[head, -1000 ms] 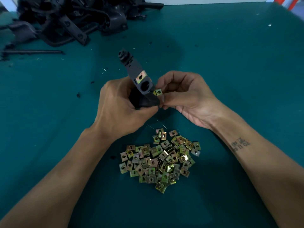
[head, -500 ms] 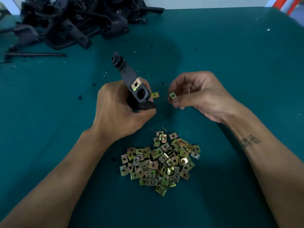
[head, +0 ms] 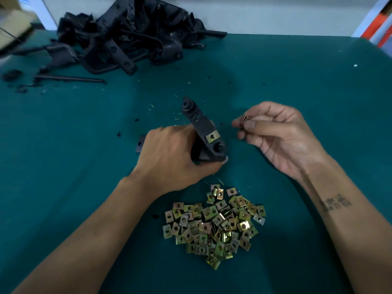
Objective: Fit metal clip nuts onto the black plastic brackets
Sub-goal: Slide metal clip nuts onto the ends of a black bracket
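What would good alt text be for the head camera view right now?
Over a green table, the left hand grips a black plastic bracket with one clip nut fitted, while the right hand pinches another clip nut beside it. A pile of loose clip nuts lies nearer; spare brackets are heaped at the far left.

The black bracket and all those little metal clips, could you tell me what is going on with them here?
A person is fitting clip nuts onto brackets. The left hand grips a black bracket that already carries one fitted clip nut. The right hand pinches another clip nut, held apart from the bracket. A pile of loose clip nuts lies nearer the person.
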A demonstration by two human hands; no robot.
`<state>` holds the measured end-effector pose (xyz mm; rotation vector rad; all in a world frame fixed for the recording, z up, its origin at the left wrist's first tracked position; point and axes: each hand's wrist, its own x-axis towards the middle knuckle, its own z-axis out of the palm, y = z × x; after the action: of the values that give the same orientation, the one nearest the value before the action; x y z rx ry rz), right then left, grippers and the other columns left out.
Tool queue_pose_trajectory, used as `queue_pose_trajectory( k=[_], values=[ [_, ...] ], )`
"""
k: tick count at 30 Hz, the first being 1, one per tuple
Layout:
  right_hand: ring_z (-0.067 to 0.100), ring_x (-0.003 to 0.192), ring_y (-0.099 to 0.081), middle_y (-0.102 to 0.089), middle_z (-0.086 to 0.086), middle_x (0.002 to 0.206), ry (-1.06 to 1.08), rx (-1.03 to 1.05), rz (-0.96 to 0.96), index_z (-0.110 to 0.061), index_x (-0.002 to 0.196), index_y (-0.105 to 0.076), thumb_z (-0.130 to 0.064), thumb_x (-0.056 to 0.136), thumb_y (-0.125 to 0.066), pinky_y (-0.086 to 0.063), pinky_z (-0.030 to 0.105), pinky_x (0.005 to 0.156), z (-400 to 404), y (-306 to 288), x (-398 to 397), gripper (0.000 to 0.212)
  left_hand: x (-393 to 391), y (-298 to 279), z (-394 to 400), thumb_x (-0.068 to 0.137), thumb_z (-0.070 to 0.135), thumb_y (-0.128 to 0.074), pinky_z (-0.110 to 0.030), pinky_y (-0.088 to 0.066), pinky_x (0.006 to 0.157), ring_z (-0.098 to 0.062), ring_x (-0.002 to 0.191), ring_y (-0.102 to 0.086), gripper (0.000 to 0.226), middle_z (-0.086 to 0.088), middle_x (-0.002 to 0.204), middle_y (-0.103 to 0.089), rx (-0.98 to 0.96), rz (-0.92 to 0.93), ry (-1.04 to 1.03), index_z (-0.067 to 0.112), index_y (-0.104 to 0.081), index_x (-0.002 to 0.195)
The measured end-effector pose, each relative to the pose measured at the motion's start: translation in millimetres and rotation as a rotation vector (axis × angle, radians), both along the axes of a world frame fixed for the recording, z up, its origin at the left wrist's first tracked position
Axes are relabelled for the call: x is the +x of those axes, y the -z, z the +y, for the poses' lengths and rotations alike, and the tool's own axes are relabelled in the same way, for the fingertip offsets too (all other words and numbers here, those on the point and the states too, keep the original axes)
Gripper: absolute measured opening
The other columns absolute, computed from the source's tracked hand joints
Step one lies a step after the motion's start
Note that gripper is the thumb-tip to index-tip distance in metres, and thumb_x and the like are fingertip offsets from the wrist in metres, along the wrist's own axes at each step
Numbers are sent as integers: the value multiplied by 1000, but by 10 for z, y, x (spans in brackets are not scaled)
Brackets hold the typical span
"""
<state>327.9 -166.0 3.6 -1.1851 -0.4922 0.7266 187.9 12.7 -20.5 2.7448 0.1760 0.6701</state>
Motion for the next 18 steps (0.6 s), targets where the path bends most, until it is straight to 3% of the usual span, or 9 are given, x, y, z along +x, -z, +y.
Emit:
queue_pose_trajectory(
  k=[3, 6, 8, 9, 11, 13, 18],
  values=[
    [26, 78, -74, -75, 21, 98, -5, 31, 25, -4, 90, -71, 1, 78, -71, -62, 28, 74, 50, 28, -49, 14, 25, -14, 2, 75, 96, -21, -31, -44, 54, -23, 69, -69, 95, 5, 81, -71, 92, 21, -83, 23, -59, 122],
    [24, 86, -74, -76, 15, 96, 24, 26, 48, -5, 92, -74, -1, 77, -72, -62, 33, 81, 133, 78, -135, 16, -7, -42, 17, 78, 93, -17, -29, -35, 48, -28, 64, -67, 102, -2, 77, -69, 185, -26, -105, 16, -51, 136],
    [22, 82, -73, -74, 12, 87, 57, 38, 77, -5, 91, -74, -1, 76, -73, -61, 32, 79, 180, 96, -195, 16, -30, -54, 2, 90, 82, -13, -28, -28, 49, -27, 60, -62, 89, -1, 69, -62, 158, -54, -93, 13, -57, 124],
    [21, 81, -72, -74, 12, 85, 73, 48, 85, -5, 91, -73, -1, 76, -72, -61, 31, 79, 196, 96, -218, 16, -35, -54, -3, 94, 76, -9, -28, -25, 49, -26, 57, -57, 81, 2, 64, -55, 138, -63, -88, 15, -60, 107],
    [21, 80, -72, -73, 11, 84, 104, 74, 90, -4, 95, -72, 0, 76, -72, -61, 29, 79, 216, 74, -256, 19, -38, -50, -6, 98, 69, -7, -29, -19, 49, -21, 52, -45, 69, 8, 60, -41, 119, -75, -70, 19, -50, 78],
    [20, 78, -72, -73, 12, 83, 146, 95, 87, -3, 95, -72, 1, 75, -72, -59, 26, 74, 229, 34, -298, 20, -37, -61, -13, 99, 66, -12, -28, -20, 49, -21, 53, -43, 63, 7, 60, -44, 120, -71, -36, 20, -44, 70],
    [22, 72, -70, -74, 13, 82, 252, 75, 65, -5, 85, -72, -2, 78, -76, -54, 28, 54, 294, 23, -481, 9, -6, -21, -53, 97, 66, -28, -29, -22, 51, -28, 61, -59, 56, 1, 64, -60, 160, -63, 14, 19, -40, 69]
  ],
)
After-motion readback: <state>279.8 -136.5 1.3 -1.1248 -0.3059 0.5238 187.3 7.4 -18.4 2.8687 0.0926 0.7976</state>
